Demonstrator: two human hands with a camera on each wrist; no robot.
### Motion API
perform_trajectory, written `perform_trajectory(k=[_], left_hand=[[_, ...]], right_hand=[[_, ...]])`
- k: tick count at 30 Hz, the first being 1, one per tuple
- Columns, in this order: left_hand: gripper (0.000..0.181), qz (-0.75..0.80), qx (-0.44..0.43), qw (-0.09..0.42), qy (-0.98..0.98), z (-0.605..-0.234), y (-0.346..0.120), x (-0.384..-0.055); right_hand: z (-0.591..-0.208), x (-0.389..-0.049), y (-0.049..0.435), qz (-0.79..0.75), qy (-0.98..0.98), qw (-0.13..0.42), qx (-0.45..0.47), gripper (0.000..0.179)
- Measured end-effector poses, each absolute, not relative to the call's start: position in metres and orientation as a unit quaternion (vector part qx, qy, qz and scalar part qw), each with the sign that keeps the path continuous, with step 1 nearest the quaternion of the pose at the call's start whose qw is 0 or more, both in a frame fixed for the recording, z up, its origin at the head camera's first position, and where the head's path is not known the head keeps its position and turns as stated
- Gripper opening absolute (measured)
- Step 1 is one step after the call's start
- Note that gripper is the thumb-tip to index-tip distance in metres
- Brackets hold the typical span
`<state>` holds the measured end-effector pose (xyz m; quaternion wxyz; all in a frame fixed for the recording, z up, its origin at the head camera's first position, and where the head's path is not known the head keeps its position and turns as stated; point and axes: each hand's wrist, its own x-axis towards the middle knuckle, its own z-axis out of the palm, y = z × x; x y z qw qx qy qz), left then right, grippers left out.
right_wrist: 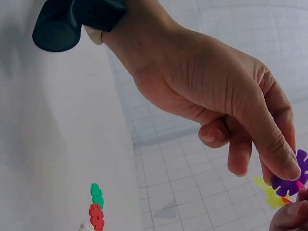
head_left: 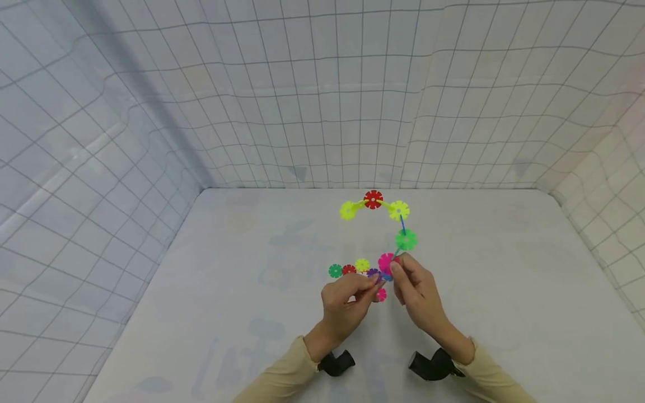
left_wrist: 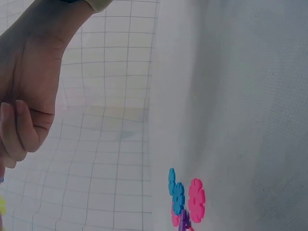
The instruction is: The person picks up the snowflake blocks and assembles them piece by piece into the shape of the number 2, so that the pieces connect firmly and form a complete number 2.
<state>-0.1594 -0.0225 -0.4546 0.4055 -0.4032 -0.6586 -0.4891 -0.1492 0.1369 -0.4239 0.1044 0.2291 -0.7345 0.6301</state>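
Disc chain (head_left: 410, 241): arches forward from my right hand (head_left: 418, 288), bending left.
Nearer hand: right, pinching its near end.
Left hand (head_left: 336, 308): pinching that end's left side.

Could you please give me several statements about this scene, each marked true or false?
1. In the head view, the chain's red disc sits between two yellow discs. True.
2. The right hand lies flat on the table. False: the right hand pinches the lower end of the chain of discs.
3. The left hand is close beside the right hand. True.
4. In the head view, the green disc on the table is right of the red one. False: the green disc is to its left.
5. The sleeves are black. False: the sleeves are pale yellow.
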Motion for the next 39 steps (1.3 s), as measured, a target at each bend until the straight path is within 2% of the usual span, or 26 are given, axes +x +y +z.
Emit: perform_trajectory(k=[5,9,14,17,22,25,28,35,39], left_hand=[[0.016,-0.475,-0.376,0.368,-0.706,-0.453,-0.026,-0.163],[0.018,-0.463,-0.342,0.331,-0.748,-0.455,-0.030,-0.163],[0.023,-0.464,-0.310,0.267,-0.786,-0.459,-0.033,-0.163],[0.023,-0.439,-0.274,0.195,-0.834,-0.466,-0.035,-0.163],[0.038,-0.399,-0.202,0.018,-0.894,-0.478,-0.034,-0.166],[0.044,-0.394,-0.176,-0.039,-0.901,-0.486,-0.033,-0.167],[0.043,-0.376,-0.171,-0.047,-0.910,-0.493,-0.033,-0.168],[0.032,-0.322,-0.192,-0.009,-0.927,-0.501,-0.030,-0.168],[0.031,-0.313,-0.191,-0.021,-0.930,-0.498,-0.029,-0.167]], right_hand=[[-0.406,-0.149,0.137,0.606,-0.751,0.111,0.238,0.025],[-0.400,-0.151,0.138,0.590,-0.766,0.090,0.238,0.022],[-0.426,-0.162,0.143,0.596,-0.768,0.067,0.225,0.018],[-0.429,-0.164,0.143,0.604,-0.766,0.064,0.213,0.017],[-0.408,-0.159,0.145,0.617,-0.760,0.051,0.199,0.017],[-0.414,-0.162,0.150,0.634,-0.748,0.039,0.194,0.018],[-0.422,-0.166,0.154,0.651,-0.733,0.030,0.193,0.019],[-0.421,-0.167,0.159,0.673,-0.705,0.028,0.224,0.019],[-0.416,-0.165,0.162,0.687,-0.691,0.023,0.223,0.019]])
